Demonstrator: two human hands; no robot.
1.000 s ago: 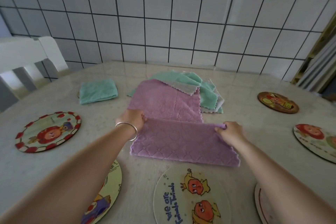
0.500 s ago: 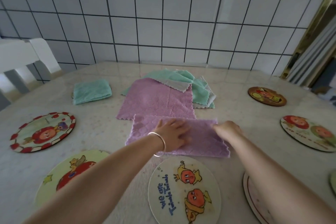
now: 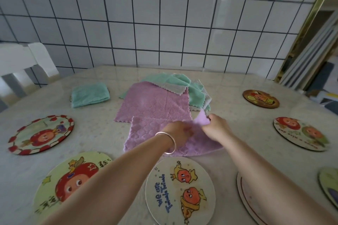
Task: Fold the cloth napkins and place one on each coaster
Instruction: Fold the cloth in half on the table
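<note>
1. Since the purple napkin [image 3: 146, 133] is thin, soft microfibre, I judge it light and floppy; it will sag and slide on the smooth desk [image 3: 102, 133] unless one part is pinned.
2. Best hold looks like a corner or the scalloped edge, pinched, with the other palm flat on the middle as an anchor.
3. Napkin lies half-folded on the desk centre, just beyond the "we are" coaster [image 3: 180, 190], overlapping a second flat purple napkin [image 3: 155, 104].
4. Right hand [image 3: 216, 127]: grip closed in a pinch on the napkin's right corner, lifted off the desk, pale underside showing.
5. Left hand [image 3: 178, 133]: flat on the cloth; fingers blurred, so I cannot tell whether its grip holds anything.
6. Versus half a second back: the right corner was down flat, now it is raised and coming leftward; left hand has shifted right, nearer the other hand.
7. Folded green napkin [image 3: 89, 94] unchanged on the far left; I judge a second fold is starting.
</note>
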